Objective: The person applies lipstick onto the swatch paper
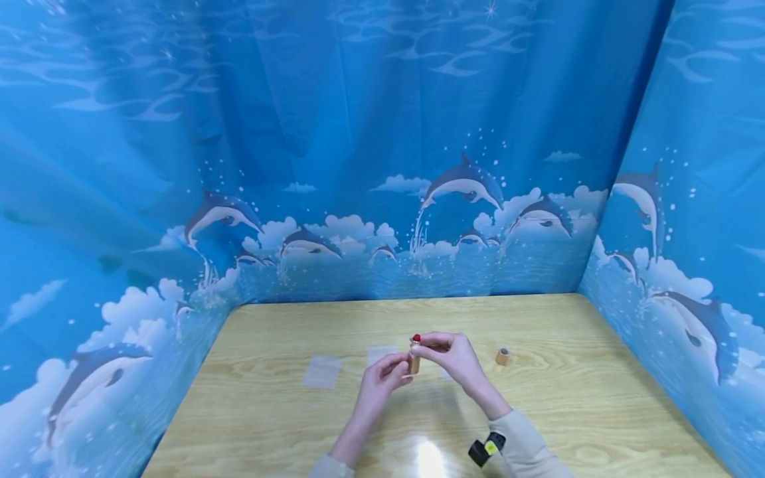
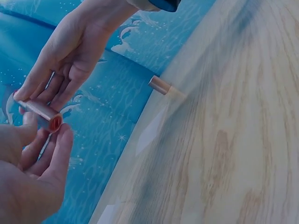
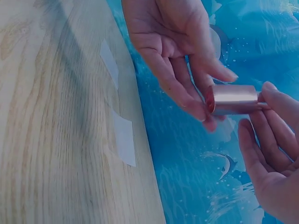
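Note:
A lipstick with a rose-gold tube stands nearly upright between both hands, its red tip bare at the top. My right hand pinches its upper part between thumb and fingers. Lower down, my left hand has its thumb and fingers curled about the base. In the right wrist view the tube lies across the picture, with a reddish base end facing the left hand. The lipstick's cap stands apart on the table, right of the hands; the left wrist view shows the cap too.
The wood-grain table carries pale square patches, one left of the hands and others partly behind them. A blue dolphin-print curtain closes off the back and both sides. A small black device sits on the right wrist.

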Available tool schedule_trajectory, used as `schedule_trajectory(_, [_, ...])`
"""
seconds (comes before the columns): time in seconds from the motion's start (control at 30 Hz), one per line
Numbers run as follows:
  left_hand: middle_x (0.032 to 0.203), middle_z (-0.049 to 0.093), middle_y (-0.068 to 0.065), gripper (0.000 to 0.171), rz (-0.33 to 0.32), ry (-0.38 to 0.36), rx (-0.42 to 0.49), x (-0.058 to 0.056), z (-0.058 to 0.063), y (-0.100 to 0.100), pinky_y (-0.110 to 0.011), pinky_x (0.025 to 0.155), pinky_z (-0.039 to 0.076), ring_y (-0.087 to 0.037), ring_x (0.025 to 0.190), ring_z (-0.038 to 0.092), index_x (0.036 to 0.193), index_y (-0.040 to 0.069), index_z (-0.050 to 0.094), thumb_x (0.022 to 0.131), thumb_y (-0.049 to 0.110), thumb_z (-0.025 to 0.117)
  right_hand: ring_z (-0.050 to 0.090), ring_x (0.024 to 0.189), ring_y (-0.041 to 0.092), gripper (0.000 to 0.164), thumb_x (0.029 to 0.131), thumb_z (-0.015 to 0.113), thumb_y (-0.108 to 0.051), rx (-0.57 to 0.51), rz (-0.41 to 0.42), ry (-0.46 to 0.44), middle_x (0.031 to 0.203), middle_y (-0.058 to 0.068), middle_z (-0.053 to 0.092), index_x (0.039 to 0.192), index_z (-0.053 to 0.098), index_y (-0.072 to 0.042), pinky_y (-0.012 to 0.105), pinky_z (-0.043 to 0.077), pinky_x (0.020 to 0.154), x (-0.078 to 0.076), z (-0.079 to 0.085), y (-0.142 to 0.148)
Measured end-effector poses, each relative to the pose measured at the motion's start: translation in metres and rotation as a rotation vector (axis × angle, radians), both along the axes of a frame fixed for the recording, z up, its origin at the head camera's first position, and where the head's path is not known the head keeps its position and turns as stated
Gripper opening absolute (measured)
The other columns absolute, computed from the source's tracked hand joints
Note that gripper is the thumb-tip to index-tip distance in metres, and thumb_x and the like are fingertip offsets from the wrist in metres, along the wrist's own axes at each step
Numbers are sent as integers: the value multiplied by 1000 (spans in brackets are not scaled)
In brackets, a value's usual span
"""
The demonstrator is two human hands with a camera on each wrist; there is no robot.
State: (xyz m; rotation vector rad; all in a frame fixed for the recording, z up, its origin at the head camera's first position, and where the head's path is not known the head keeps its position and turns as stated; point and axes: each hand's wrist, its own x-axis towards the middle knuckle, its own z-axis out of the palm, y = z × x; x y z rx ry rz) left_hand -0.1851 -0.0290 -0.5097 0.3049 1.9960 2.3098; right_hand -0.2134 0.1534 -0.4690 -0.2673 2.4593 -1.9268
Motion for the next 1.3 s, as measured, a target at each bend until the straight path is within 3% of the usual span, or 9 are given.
schedule_trajectory(0.1, [128,63,-29,39,-73,-1,-2,0,0,-4,-32,95,58,-34,113,67,132,-12,57,101,12,61,73,93,15,33,86,82,-23,2,22,13,107,13,76,110,76,0,21,59,84,1,1,1])
schedule_trajectory(0.2, [126,65,-26,38,-93,-17,-27,0,0,-5,-29,95,58,-31,111,69,131,-10,59,100,12,63,73,92,14,33,86,82,-22,5,36,9,107,13,76,110,76,0,21,59,84,2,2,1])
schedule_trajectory(0.6, [118,70,-19,37,44,-57,-49,0,1,1,-26,93,58,-25,105,70,121,-5,63,91,14,75,73,94,18,35,85,84,-25,14,10,4,105,12,77,110,76,-3,25,60,86,2,3,-3])
schedule_trajectory(1.1, [113,71,-17,35,75,-82,-46,-1,1,4,-26,91,59,-24,101,71,118,-5,64,90,12,76,73,101,22,38,86,82,-26,2,30,-5,112,10,76,117,73,-5,35,59,94,0,-1,-4])
schedule_trajectory(1.3, [114,72,-18,36,81,-84,-28,-1,1,3,-26,91,59,-23,101,72,119,-5,65,90,12,76,71,105,25,43,87,81,-25,-12,68,5,117,12,74,124,70,-4,32,58,95,0,-3,-4])
